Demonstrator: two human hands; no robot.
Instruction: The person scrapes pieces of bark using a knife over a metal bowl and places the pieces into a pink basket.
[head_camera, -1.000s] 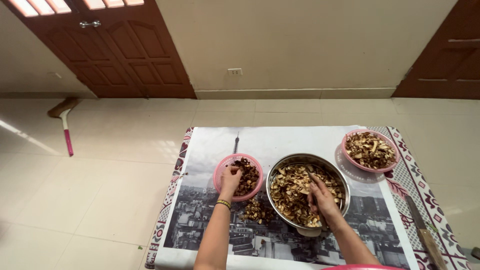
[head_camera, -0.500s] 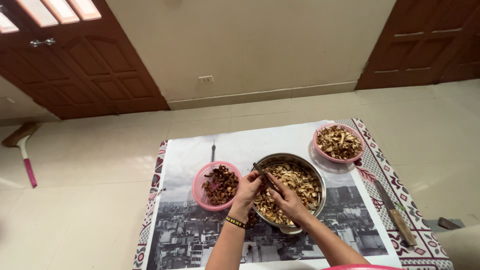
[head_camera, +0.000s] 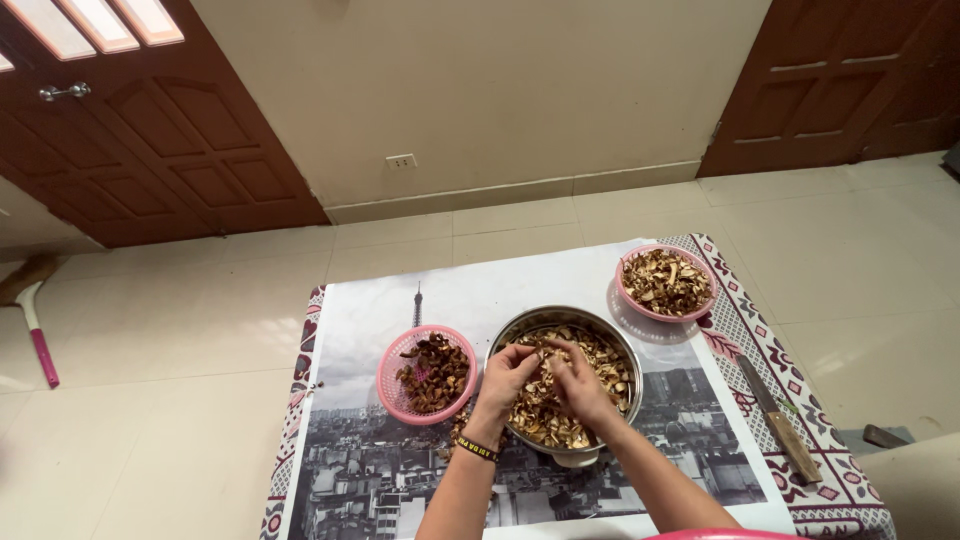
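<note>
On the left half of the printed floor mat (head_camera: 380, 470), a small pink basket (head_camera: 392, 365) holds a modest heap of dark reddish-brown dried pieces (head_camera: 436, 373), filling it only partly; a few loose scraps lie on the mat just beside its near edge. Judging by that, the sorting looks only partly done. Just right of it, near the mat's middle, the steel bowl (head_camera: 600, 330) is heaped with pale tan dried slices (head_camera: 603, 368), so much seems left. Both hands meet over this bowl: the left hand (head_camera: 503, 377), a dark band at its wrist, has its fingers curled in on a slice, and the right hand (head_camera: 580, 383) pinches at the same spot with bent fingers. Whether each grips a separate piece I cannot tell. Toward the far right corner, a second pink basket (head_camera: 628, 298) is full of tan slices. A wooden-handled knife (head_camera: 779, 418) lies along the mat's right edge, well apart from the hands. Nothing blocks the bowl.
</note>
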